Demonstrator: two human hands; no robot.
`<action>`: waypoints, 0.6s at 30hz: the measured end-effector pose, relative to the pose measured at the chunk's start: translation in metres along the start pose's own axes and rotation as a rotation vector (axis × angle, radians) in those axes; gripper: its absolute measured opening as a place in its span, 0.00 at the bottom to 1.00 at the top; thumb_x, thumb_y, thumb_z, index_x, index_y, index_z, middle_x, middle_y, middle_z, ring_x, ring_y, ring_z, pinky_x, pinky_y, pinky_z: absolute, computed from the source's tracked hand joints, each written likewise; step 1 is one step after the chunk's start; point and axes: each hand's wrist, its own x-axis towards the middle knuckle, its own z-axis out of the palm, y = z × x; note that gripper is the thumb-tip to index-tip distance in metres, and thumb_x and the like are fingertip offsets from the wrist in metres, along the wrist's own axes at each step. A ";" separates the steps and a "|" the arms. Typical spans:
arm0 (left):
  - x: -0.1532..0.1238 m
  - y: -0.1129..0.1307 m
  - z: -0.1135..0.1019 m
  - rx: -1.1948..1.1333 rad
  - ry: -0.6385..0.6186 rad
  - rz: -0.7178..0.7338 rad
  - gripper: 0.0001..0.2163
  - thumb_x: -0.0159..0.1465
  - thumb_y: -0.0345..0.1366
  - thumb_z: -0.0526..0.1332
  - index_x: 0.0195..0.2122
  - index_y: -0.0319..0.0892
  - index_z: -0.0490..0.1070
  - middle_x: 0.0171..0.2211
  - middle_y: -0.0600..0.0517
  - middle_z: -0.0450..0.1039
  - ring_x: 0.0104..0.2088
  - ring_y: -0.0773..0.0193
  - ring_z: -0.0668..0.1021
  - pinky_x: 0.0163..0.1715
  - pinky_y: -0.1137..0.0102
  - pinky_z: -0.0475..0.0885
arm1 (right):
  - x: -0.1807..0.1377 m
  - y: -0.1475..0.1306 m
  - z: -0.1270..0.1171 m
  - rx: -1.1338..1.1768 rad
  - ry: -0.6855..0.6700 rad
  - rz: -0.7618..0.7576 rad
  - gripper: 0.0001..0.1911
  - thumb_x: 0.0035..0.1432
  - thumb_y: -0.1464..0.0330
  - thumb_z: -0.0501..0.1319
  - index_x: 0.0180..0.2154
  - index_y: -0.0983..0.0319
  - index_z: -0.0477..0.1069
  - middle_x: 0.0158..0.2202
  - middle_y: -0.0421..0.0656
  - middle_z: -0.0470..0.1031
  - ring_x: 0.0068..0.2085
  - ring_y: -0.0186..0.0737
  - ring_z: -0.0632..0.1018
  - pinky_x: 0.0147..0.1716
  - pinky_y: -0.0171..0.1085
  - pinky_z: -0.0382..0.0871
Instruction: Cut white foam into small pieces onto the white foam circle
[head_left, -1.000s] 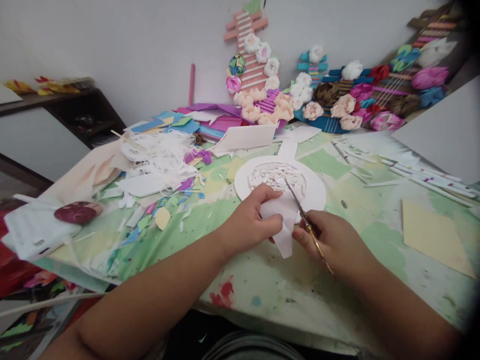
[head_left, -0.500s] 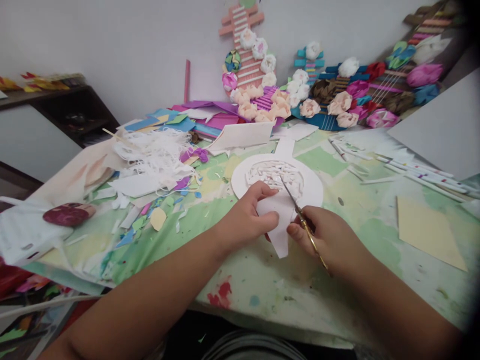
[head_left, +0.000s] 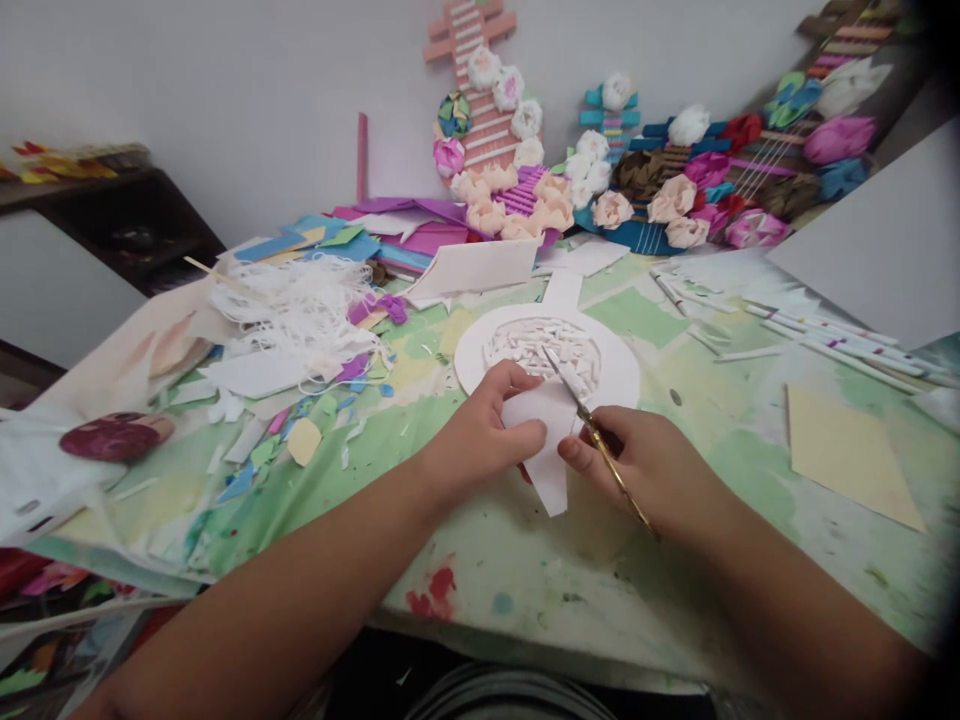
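Observation:
Between the thumb and fingers of my left hand (head_left: 499, 425) is a piece of white paper (head_left: 551, 470), its narrow end hanging toward me. My right hand (head_left: 637, 462) grips gold-handled scissors (head_left: 606, 455), whose blades lie along the right edge of that paper and point away from me. Beyond both hands, flat on the table, rests a round white cutout (head_left: 471, 350) with a strip-like neck at its far side. Small white paper pieces (head_left: 536, 340) fill its middle ring. My hands and the held paper hide its near edge.
Tangled white string (head_left: 292, 310) and coloured paper scraps (head_left: 304, 440) lie to the left. Thin white paper rolls (head_left: 825, 340) and a yellow sheet (head_left: 855, 455) are at the right. Flower-decorated paper guitars (head_left: 480, 120) lean on the wall behind the paint-stained green table (head_left: 705, 570).
The whole view has shifted slightly, so things appear a little further left. Both hands keep their hold on the paper and scissors, with almost no change between them.

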 end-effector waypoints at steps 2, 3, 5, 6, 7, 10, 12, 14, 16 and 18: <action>0.000 0.001 0.000 0.018 0.005 0.002 0.11 0.47 0.27 0.53 0.32 0.44 0.54 0.26 0.58 0.62 0.19 0.76 0.68 0.17 0.80 0.63 | 0.000 0.000 0.000 0.003 0.000 0.013 0.19 0.45 0.53 0.50 0.17 0.62 0.54 0.15 0.37 0.59 0.18 0.29 0.59 0.17 0.30 0.49; 0.000 0.001 0.000 0.017 0.009 0.001 0.11 0.47 0.27 0.53 0.32 0.44 0.54 0.25 0.59 0.62 0.19 0.76 0.68 0.17 0.79 0.63 | 0.001 0.000 0.000 -0.002 0.004 0.022 0.20 0.45 0.53 0.50 0.17 0.62 0.54 0.15 0.37 0.59 0.18 0.29 0.59 0.17 0.30 0.49; 0.000 0.000 -0.001 0.003 0.015 -0.004 0.11 0.48 0.27 0.53 0.32 0.44 0.54 0.24 0.59 0.62 0.18 0.75 0.68 0.17 0.79 0.63 | 0.001 0.000 -0.001 -0.014 0.013 0.041 0.20 0.45 0.52 0.50 0.16 0.62 0.54 0.15 0.37 0.58 0.18 0.29 0.59 0.16 0.30 0.49; 0.000 0.000 -0.001 -0.007 0.017 -0.006 0.11 0.48 0.27 0.53 0.32 0.44 0.54 0.23 0.59 0.61 0.18 0.75 0.68 0.16 0.79 0.63 | 0.002 0.000 -0.001 -0.017 0.016 0.047 0.20 0.45 0.52 0.49 0.16 0.62 0.54 0.15 0.37 0.58 0.18 0.29 0.58 0.16 0.30 0.49; 0.000 0.000 -0.001 -0.015 0.018 -0.010 0.11 0.48 0.27 0.53 0.32 0.44 0.54 0.23 0.59 0.61 0.18 0.75 0.68 0.16 0.79 0.63 | 0.002 0.000 -0.001 -0.017 0.015 0.048 0.21 0.46 0.52 0.49 0.16 0.62 0.54 0.15 0.37 0.58 0.18 0.29 0.58 0.16 0.30 0.49; 0.000 0.001 0.001 -0.012 0.014 -0.024 0.11 0.47 0.27 0.53 0.31 0.44 0.54 0.23 0.59 0.61 0.17 0.76 0.67 0.15 0.80 0.62 | 0.001 0.001 -0.001 0.000 -0.004 0.028 0.21 0.45 0.52 0.49 0.16 0.62 0.54 0.15 0.37 0.58 0.18 0.29 0.58 0.16 0.30 0.49; -0.001 0.002 0.003 0.002 0.011 -0.022 0.10 0.47 0.27 0.53 0.30 0.43 0.54 0.23 0.59 0.61 0.17 0.76 0.67 0.15 0.80 0.62 | 0.000 0.002 0.000 0.016 -0.019 0.013 0.20 0.45 0.52 0.50 0.17 0.62 0.54 0.15 0.37 0.58 0.18 0.29 0.58 0.16 0.30 0.49; -0.002 0.004 0.004 0.018 0.007 -0.011 0.09 0.47 0.27 0.53 0.29 0.43 0.54 0.23 0.59 0.61 0.18 0.77 0.67 0.15 0.81 0.61 | 0.000 0.002 0.000 0.022 -0.026 0.012 0.19 0.44 0.53 0.51 0.17 0.62 0.54 0.15 0.37 0.59 0.18 0.29 0.59 0.17 0.30 0.50; -0.002 0.004 0.003 0.026 0.005 -0.005 0.09 0.47 0.27 0.53 0.28 0.42 0.54 0.23 0.59 0.61 0.18 0.76 0.67 0.16 0.81 0.61 | 0.000 0.002 0.000 0.015 -0.027 0.028 0.19 0.44 0.53 0.51 0.17 0.62 0.54 0.15 0.37 0.59 0.18 0.29 0.59 0.17 0.30 0.50; -0.001 0.003 0.001 0.020 -0.001 -0.013 0.09 0.47 0.27 0.53 0.28 0.43 0.54 0.23 0.59 0.61 0.19 0.75 0.67 0.16 0.80 0.62 | 0.001 0.002 -0.001 0.008 -0.028 0.045 0.20 0.45 0.53 0.50 0.17 0.62 0.55 0.15 0.37 0.59 0.18 0.30 0.60 0.17 0.30 0.50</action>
